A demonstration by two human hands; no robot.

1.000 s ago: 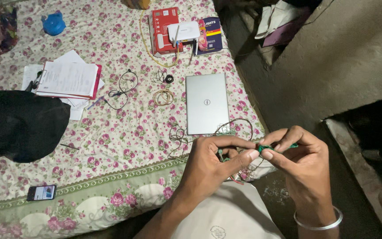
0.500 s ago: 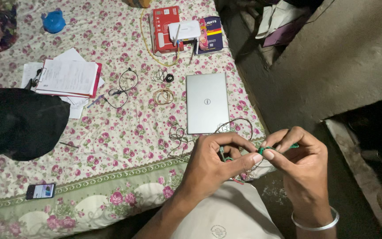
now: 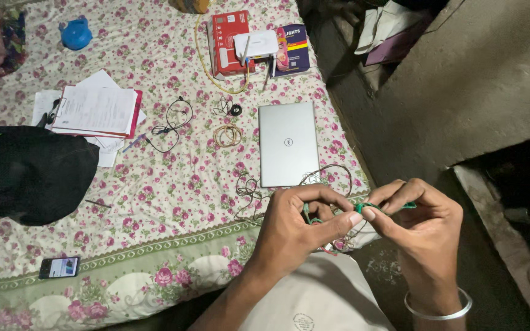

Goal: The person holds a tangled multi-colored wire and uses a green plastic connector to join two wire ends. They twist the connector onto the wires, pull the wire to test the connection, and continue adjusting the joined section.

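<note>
Left hand (image 3: pixel 302 224) and right hand (image 3: pixel 421 224) both pinch a thin green wire (image 3: pixel 369 206) at the bed (image 3: pixel 154 184) edge near the laptop (image 3: pixel 288 144); loose wires (image 3: pixel 249 193) could snag, or the pinch slip.

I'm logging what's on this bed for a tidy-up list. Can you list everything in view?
laptop: one, silver, shut, bed's right side
black bag: one, left edge
clipboard with papers: one, red-edged, upper left
phone: one, bottom left
red box: one, top centre
white router: one, on the box
earphones: one, black, centre
blue object: one, top left
green wire: one, between both hands
left hand: pinching wire
right hand: pinching wire, silver bangle
</note>
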